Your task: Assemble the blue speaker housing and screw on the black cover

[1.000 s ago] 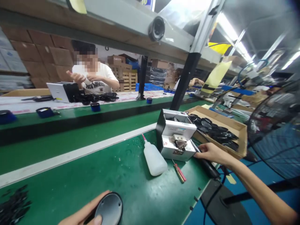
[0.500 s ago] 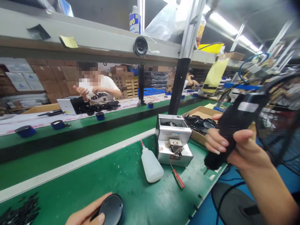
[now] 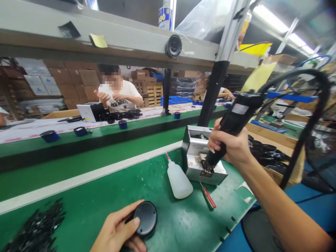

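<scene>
My right hand [image 3: 233, 141] is wrapped around a black electric screwdriver [image 3: 236, 115] with a thick cable at its top. The tool's lower end meets the front mechanism of a silver screw feeder [image 3: 193, 154]; its very tip is hidden there. Low in the view, my left hand [image 3: 120, 227] grips a round black plastic part [image 3: 146, 218] with small holes near its rim, thumb on its face. Between the hands, a white squeeze bottle [image 3: 180, 180] lies on the green bench. Beside it is a small red-handled screwdriver [image 3: 209, 198], its shaft pointing at the feeder.
Small black pieces [image 3: 36, 227] are heaped at lower left. A cardboard box [image 3: 296, 140] with black parts stands at right. A metal post [image 3: 214, 91] rises behind the feeder, under a shelf beam [image 3: 126, 45]. Across the belt a person [image 3: 122, 92] sits handling something.
My right hand has brought the electric screwdriver left, from the bench's right side onto the feeder's front. My left hand with the round part is slightly higher in view. The camera view has shifted.
</scene>
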Demonstrator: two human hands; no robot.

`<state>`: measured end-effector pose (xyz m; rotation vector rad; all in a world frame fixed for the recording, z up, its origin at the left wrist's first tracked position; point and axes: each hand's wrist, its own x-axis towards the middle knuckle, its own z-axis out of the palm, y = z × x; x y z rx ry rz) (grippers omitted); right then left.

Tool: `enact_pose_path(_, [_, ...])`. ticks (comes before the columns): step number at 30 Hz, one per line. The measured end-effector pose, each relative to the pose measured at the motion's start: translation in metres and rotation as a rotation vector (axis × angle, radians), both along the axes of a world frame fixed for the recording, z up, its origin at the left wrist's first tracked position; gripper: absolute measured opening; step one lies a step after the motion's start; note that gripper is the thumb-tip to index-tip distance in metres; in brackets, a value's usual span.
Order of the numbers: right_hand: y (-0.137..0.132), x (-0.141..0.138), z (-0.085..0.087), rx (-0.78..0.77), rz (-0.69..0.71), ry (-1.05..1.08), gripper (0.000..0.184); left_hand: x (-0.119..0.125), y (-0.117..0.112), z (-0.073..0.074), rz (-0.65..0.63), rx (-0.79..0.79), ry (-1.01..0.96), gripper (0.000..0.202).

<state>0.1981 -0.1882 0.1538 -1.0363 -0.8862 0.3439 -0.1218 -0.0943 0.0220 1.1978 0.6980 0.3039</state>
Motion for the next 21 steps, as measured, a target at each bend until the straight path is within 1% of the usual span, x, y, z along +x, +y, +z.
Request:
enact_pose_path(3, [0.000,-0.005,0.001,-0.098,0.077,0.072,0.033,0.000,-0.002,-0.002,0.005,0.000,-0.038,0.097])
enact_pose_path(6, [-0.003,-0.023,0.003,-0.163,0.187,0.158,0.028,0.001,-0.005,-0.004,0.001,-0.010,-0.084,0.100])
enact_pose_path(8, [-0.003,-0.048,0.001,-0.142,0.260,0.180,0.026,0.001,-0.007,-0.004,0.004,-0.011,-0.102,0.100])
enact_pose_path(10, [0.001,-0.079,-0.003,-0.103,0.350,0.187,0.027,0.002,-0.008,-0.001,0.007,0.003,-0.097,0.096])
enact_pose_path(13, [0.013,-0.124,-0.010,-0.047,0.495,0.176,0.027,0.003,-0.008,0.002,0.005,0.022,-0.092,0.095])
enact_pose_path(15, [0.023,-0.142,-0.013,-0.017,0.585,0.156,0.025,0.004,-0.008,0.003,0.004,0.020,-0.097,0.096])
enact_pose_path(17, [0.031,-0.151,-0.014,-0.005,0.645,0.144,0.024,0.004,-0.008,0.003,0.000,0.017,-0.104,0.095])
enact_pose_path(21, [0.040,-0.151,-0.021,-0.015,0.661,0.123,0.026,0.004,-0.009,0.003,0.005,0.009,-0.113,0.093])
